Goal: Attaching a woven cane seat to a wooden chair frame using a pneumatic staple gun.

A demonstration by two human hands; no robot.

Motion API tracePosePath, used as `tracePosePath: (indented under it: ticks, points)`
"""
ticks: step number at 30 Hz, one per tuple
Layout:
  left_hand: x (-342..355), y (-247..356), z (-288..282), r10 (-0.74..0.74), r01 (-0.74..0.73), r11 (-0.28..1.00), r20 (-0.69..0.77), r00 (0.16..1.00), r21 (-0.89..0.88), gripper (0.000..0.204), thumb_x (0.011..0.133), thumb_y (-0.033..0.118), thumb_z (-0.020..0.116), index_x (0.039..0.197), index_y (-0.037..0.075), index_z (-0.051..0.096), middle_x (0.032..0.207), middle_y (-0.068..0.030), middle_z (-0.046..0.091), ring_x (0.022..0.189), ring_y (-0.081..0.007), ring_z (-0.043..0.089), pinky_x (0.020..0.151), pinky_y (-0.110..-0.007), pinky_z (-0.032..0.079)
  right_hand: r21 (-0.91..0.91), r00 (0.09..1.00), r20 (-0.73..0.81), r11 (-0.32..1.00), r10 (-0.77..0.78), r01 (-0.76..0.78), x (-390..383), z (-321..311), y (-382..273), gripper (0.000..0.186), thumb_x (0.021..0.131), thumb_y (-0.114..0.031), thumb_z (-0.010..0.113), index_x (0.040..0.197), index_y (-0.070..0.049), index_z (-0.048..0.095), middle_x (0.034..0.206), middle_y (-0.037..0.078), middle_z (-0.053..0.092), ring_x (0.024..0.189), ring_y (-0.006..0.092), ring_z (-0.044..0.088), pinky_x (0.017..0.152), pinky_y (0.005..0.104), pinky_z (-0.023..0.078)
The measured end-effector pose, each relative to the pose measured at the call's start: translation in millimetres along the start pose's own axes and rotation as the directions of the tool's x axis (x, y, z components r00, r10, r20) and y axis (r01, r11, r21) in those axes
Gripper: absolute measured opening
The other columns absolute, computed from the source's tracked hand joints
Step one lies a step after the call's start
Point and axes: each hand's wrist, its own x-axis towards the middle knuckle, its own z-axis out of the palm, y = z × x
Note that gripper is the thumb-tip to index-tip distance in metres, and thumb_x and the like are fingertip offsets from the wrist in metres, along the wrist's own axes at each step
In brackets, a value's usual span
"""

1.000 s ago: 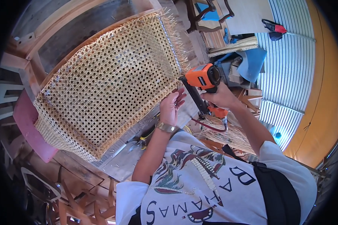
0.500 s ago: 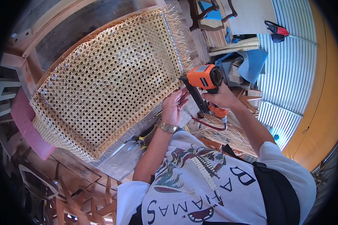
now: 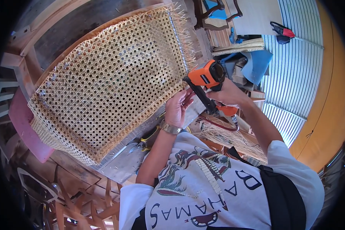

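Note:
A sheet of woven cane webbing (image 3: 115, 76) covers a curved wooden frame, its cut strands fringing the far right edge. In my right hand (image 3: 232, 93) is an orange and black air staple gun (image 3: 205, 76), closed round its handle. The tool's nose meets or nearly meets the webbing's right front corner; exact contact is unclear. Just below that nose, my left hand (image 3: 175, 109) holds the webbing's edge with bent fingers, some of them partly hidden. A dark red hose (image 3: 220, 124) runs from the staple gun's fitting.
Yellow-handled cutters (image 3: 146, 143) lie on the bench (image 3: 122, 166) left of my forearm. Loose cane strands (image 3: 234, 136) are heaped at the right. A pink chair (image 3: 25, 126) stands at the left, wooden chair parts (image 3: 80, 209) below it. Rolled cane (image 3: 239, 46) lies far right.
The staple gun has tilted slightly: its orange head has shifted left and up, its handle end and hose to the right. My left hand stays at the webbing's corner.

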Motion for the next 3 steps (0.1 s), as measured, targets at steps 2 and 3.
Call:
tracePosePath:
  ticks: [2,3]
  points:
    - [2.6,-1.6,-1.0,-0.001,0.001,1.0,-0.001,1.0,-0.007,0.023,0.09,0.023,0.061,0.105,0.006,0.062,0.112,-0.0137,0.069,0.104,-0.0232,0.066,0.089,-0.034,0.05,-0.086,0.998,-0.01,0.995,-0.056,0.055,2.4,0.8,3.5,0.027,0.081,-0.011,0.067,0.106,-0.006,0.058,0.072,0.004,0.058,0.053,0.013,0.057,0.051,0.0301,0.047]
    - [3.4,-1.4,-2.0,0.004,-0.004,1.0,-0.008,1.0,-0.014,0.023,0.09,0.022,0.062,0.106,0.006,0.062,0.112,-0.0134,0.069,0.104,-0.0233,0.066,0.09,-0.034,0.05,-0.11,0.999,-0.003,0.993,-0.043,0.042,5.0,0.0,3.5,0.028,0.081,-0.012,0.067,0.107,-0.007,0.058,0.074,0.005,0.059,0.055,0.0136,0.059,0.053,0.0307,0.048]
